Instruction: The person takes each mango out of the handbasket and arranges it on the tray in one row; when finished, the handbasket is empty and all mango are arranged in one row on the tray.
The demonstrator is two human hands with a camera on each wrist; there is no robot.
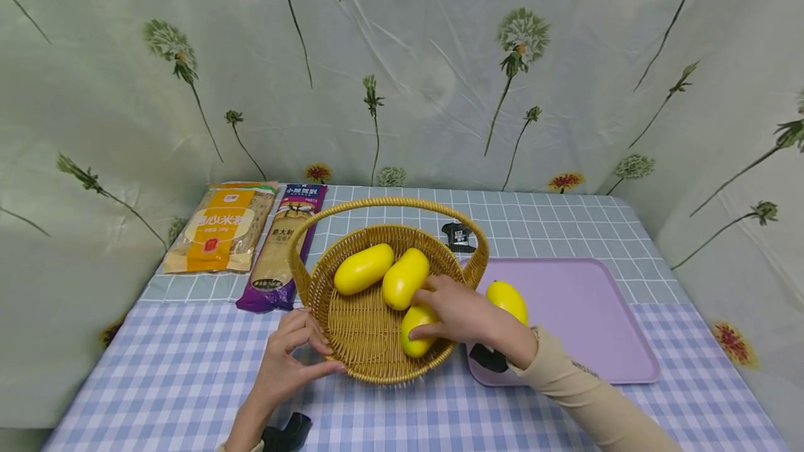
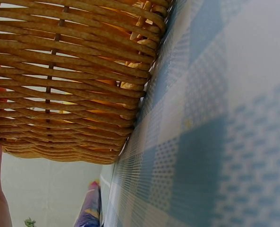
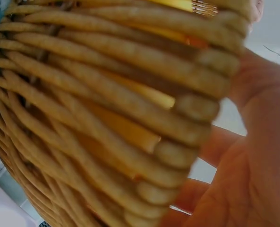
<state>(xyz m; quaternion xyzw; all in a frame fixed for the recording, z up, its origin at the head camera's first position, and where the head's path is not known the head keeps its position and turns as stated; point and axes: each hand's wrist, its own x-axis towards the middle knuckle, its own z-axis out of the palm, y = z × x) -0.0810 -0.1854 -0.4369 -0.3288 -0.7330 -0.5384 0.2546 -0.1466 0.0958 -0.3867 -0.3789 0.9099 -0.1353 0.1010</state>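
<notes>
A round wicker basket (image 1: 361, 337) with a tall arched handle stands in the middle of the table. My left hand (image 1: 290, 353) pinches its near left rim, thumb and fingers on either side; woven wall (image 2: 69, 90) fills much of the left wrist view. My right hand (image 1: 458, 311) reaches over the right rim and grips a yellow mango (image 1: 416, 342) inside, partly covered by the fingers. Two more mangoes lie there, one mango (image 1: 364, 268) at the back left and another mango (image 1: 405, 277) beside it. The basket wall hides the right fingertips in the right wrist view.
Right of the basket lies a lilac tray (image 1: 578, 326) with one mango (image 1: 507, 300), partly behind my right forearm. A yellow-labelled food bag (image 1: 220, 229) and a purple pasta packet (image 1: 283, 246) are at the left. A small black packet (image 1: 458, 236) sits behind the basket.
</notes>
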